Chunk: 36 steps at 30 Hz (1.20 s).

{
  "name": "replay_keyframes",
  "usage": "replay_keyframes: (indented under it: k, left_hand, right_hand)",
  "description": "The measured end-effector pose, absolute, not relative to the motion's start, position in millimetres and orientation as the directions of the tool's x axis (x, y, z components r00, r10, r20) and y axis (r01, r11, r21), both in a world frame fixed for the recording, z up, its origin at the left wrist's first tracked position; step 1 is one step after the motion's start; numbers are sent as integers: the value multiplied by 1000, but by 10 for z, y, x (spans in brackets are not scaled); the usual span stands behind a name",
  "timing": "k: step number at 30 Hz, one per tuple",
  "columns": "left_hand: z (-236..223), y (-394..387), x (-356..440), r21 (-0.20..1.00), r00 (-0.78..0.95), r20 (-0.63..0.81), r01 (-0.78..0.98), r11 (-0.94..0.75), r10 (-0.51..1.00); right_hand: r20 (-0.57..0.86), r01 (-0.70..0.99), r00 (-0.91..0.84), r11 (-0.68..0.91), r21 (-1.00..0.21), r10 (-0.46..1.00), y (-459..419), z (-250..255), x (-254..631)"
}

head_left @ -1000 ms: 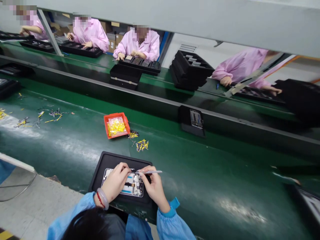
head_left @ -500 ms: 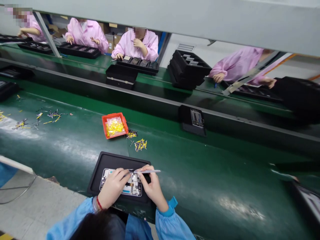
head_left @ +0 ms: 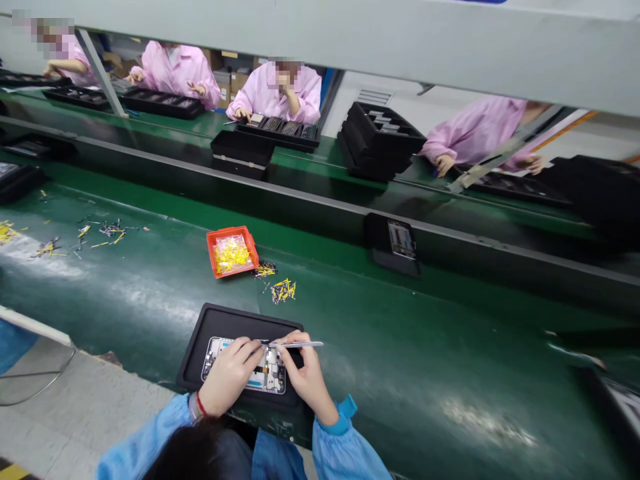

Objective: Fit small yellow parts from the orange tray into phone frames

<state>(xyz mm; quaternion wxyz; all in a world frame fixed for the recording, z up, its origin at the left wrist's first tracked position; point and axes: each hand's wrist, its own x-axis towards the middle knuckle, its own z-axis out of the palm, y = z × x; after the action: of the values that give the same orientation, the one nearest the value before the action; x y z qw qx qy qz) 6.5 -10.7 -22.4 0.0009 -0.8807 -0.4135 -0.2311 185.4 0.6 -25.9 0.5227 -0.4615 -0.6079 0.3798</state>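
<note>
An opened phone (head_left: pixel 273 373) with its circuit boards bare lies in a black tray (head_left: pixel 200 333) on the green bench. My left hand (head_left: pixel 227 377) rests over the phone's left and middle part, fingers bent and closed together at its upper edge. Whatever its fingertips hold is too small or hidden to make out. Silver tweezers (head_left: pixel 310 344) are pinched in my right hand (head_left: pixel 305 373), lying nearly level above the phone's upper right. Their tip points left, close to my left fingertips.
Beyond the tray stands a red bin (head_left: pixel 213 260) with small yellow parts in a bag. Piles of yellow-and-black strips (head_left: pixel 284 291) lie beside it. Another black tray (head_left: pixel 383 250) holds a phone near the metal rail (head_left: pixel 320 197). Several people in pink work across the line.
My hands and the tweezers hold nearly the same pose over the phone. The view has shifted slightly, and the far tray with a phone has slid a little to the right.
</note>
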Motion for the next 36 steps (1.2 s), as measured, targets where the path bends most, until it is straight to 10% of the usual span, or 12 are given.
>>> replay_keyframes:
  k: [36]
  left_hand:
    - [-156, -114, 105, 262, 542, 261, 757, -599, 799]
  right_hand:
    - [109, -6, 99, 110, -994, 989, 2, -259, 1619]
